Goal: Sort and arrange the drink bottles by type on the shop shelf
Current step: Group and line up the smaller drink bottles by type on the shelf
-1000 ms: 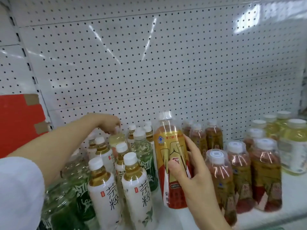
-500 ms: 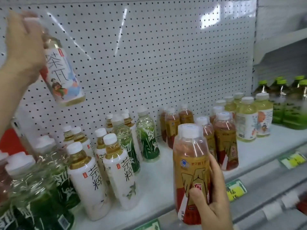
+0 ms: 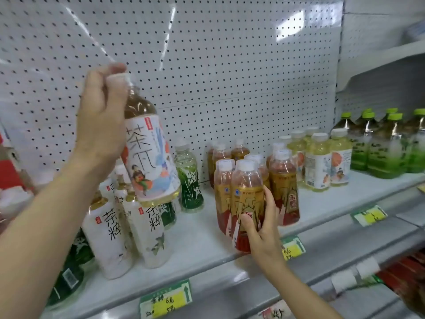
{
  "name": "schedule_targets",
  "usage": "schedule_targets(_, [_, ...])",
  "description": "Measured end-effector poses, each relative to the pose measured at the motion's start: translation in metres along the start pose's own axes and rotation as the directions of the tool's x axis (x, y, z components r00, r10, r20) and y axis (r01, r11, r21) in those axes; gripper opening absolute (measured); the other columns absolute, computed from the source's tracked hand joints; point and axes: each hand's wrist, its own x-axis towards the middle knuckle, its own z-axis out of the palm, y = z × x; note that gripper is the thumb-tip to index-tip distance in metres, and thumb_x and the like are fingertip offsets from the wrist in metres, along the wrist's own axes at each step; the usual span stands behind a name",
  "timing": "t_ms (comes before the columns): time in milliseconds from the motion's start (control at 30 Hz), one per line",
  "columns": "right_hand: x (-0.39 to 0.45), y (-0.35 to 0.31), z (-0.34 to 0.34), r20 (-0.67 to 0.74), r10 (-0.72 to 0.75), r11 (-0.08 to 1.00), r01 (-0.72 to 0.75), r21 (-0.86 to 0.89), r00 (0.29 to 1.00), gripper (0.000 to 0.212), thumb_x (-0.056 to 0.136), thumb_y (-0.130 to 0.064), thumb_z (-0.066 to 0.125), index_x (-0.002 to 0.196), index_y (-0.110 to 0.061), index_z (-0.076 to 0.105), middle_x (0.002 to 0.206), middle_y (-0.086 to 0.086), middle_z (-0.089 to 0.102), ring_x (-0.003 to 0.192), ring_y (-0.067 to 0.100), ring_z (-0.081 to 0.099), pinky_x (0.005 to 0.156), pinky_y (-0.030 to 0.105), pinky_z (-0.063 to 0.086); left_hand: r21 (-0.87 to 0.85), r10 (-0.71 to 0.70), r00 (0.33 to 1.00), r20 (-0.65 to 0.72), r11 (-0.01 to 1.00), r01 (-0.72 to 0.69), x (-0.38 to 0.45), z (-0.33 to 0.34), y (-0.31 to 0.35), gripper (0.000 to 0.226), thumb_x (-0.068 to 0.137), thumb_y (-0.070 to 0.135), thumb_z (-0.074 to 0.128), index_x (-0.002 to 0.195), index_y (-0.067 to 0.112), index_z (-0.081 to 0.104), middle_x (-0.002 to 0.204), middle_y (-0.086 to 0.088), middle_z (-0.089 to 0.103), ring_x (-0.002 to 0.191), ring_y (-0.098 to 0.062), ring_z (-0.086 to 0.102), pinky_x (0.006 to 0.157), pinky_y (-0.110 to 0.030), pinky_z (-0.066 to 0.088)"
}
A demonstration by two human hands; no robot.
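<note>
My left hand (image 3: 103, 125) grips the neck and cap of a pale tea bottle with a white illustrated label (image 3: 151, 157), held tilted in the air above the left bottles. My right hand (image 3: 259, 226) holds a gold-and-red labelled tea bottle (image 3: 247, 199) at the shelf's front edge, against the group of like red-gold bottles (image 3: 282, 185). Matching illustrated-label bottles (image 3: 319, 162) stand further right. White-label brown tea bottles (image 3: 151, 231) and green-label bottles (image 3: 189, 180) stand at the left on the white shelf (image 3: 202, 247).
Green-capped bottles (image 3: 377, 143) fill the neighbouring shelf at the far right. A white pegboard back wall (image 3: 230, 65) rises behind. Price tags (image 3: 165, 300) line the shelf's front rail. A bare strip of shelf runs between the white-label and red-gold groups.
My left hand has carried the illustrated bottle rightward and lower, toward the middle. My right hand has brought the red-gold bottle up beside the red-gold group at the shelf front.
</note>
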Motion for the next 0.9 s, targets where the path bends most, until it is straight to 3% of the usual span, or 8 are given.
schedule_targets(100, [0.013, 0.014, 0.005, 0.088, 0.013, 0.995, -0.004, -0.097, 0.996, 0.074, 0.083, -0.063, 0.048, 0.142, -0.059, 0.004, 0.141, -0.010, 0.026, 0.134, 0.013, 0.028, 0.111, 0.038, 0.027, 0.039, -0.038, 0.999, 0.023, 0.999, 0.037, -0.023, 0.015, -0.018, 0.020, 0.108, 0.023, 0.039, 0.125, 0.021, 0.050, 0.091, 0.003, 0.066, 0.074, -0.002, 0.070, 0.064, -0.018, 0.057])
schedule_targets(300, [0.030, 0.029, 0.019, 0.128, -0.136, 0.969, 0.159, -0.188, 0.982, 0.067, 0.092, -0.034, 0.053, 0.147, -0.029, 0.015, 0.143, -0.007, 0.020, 0.132, 0.004, 0.026, 0.104, -0.002, 0.014, 0.091, -0.126, 0.990, 0.061, 0.989, 0.120, -0.048, 0.028, -0.052, 0.026, 0.108, 0.024, 0.039, 0.130, 0.028, 0.052, 0.111, 0.000, 0.067, 0.097, -0.006, 0.068, 0.085, -0.027, 0.055])
schedule_targets(467, [0.040, 0.034, 0.026, 0.130, -0.079, 0.969, 0.107, -0.224, 0.988, 0.069, 0.096, -0.030, 0.058, 0.152, -0.022, 0.017, 0.149, 0.004, 0.024, 0.135, 0.012, 0.027, 0.110, 0.029, 0.027, 0.098, -0.173, 0.979, 0.106, 0.982, 0.163, -0.058, 0.037, -0.065, 0.027, 0.107, 0.026, 0.040, 0.132, 0.030, 0.050, 0.123, -0.003, 0.065, 0.109, -0.009, 0.064, 0.088, -0.018, 0.050])
schedule_targets(567, [0.039, 0.027, 0.022, -0.005, -0.060, 0.944, 0.055, -0.325, 0.998, 0.070, 0.089, -0.028, 0.069, 0.148, -0.016, 0.034, 0.143, 0.007, 0.040, 0.132, 0.019, 0.032, 0.110, 0.042, 0.034, 0.111, -0.185, 0.972, 0.146, 0.979, 0.170, -0.067, 0.046, -0.071, 0.030, 0.103, 0.036, 0.040, 0.132, 0.034, 0.050, 0.127, 0.000, 0.063, 0.119, -0.013, 0.058, 0.102, -0.034, 0.048])
schedule_targets(633, [0.028, 0.013, 0.016, -0.072, -0.097, 0.964, 0.075, -0.255, 0.993, 0.059, 0.090, -0.040, 0.061, 0.142, -0.023, 0.041, 0.138, 0.000, 0.046, 0.130, 0.017, 0.037, 0.106, 0.047, 0.039, 0.107, -0.196, 0.968, 0.160, 0.978, 0.180, -0.073, 0.053, -0.072, 0.032, 0.099, 0.040, 0.041, 0.129, 0.036, 0.051, 0.128, 0.006, 0.061, 0.121, -0.014, 0.057, 0.105, -0.042, 0.046])
schedule_targets(700, [0.016, -0.010, 0.013, -0.007, -0.142, 0.988, 0.142, -0.063, 0.990, 0.050, 0.091, -0.047, 0.049, 0.137, -0.031, 0.045, 0.136, -0.011, 0.051, 0.128, 0.012, 0.046, 0.102, 0.042, 0.044, 0.100, -0.191, 0.963, 0.189, 0.980, 0.175, -0.079, 0.063, -0.073, 0.029, 0.100, 0.037, 0.041, 0.127, 0.035, 0.052, 0.128, 0.013, 0.058, 0.120, -0.011, 0.056, 0.105, -0.043, 0.046])
schedule_targets(800, [0.009, -0.043, 0.012, 0.233, -0.155, 0.968, 0.101, 0.228, 0.960, 0.062, 0.091, -0.039, 0.059, 0.148, -0.034, 0.034, 0.136, -0.030, 0.051, 0.124, -0.004, 0.051, 0.095, 0.020, 0.047, 0.071, -0.187, 0.953, 0.238, 0.982, 0.175, -0.086, 0.081, -0.071, 0.026, 0.104, 0.030, 0.043, 0.128, 0.028, 0.052, 0.127, 0.015, 0.056, 0.119, -0.004, 0.054, 0.106, -0.039, 0.045])
schedule_targets(900, [0.014, -0.047, 0.010, 0.284, -0.129, 0.976, 0.072, 0.204, 0.950, 0.082, 0.085, -0.033, 0.072, 0.149, -0.042, 0.022, 0.130, -0.048, 0.043, 0.119, -0.019, 0.046, 0.087, 0.011, 0.044, 0.057, -0.208, 0.944, 0.256, 0.978, 0.200, -0.088, 0.096, -0.069, 0.023, 0.104, 0.029, 0.045, 0.126, 0.028, 0.053, 0.125, 0.012, 0.057, 0.116, -0.002, 0.055, 0.104, -0.034, 0.047])
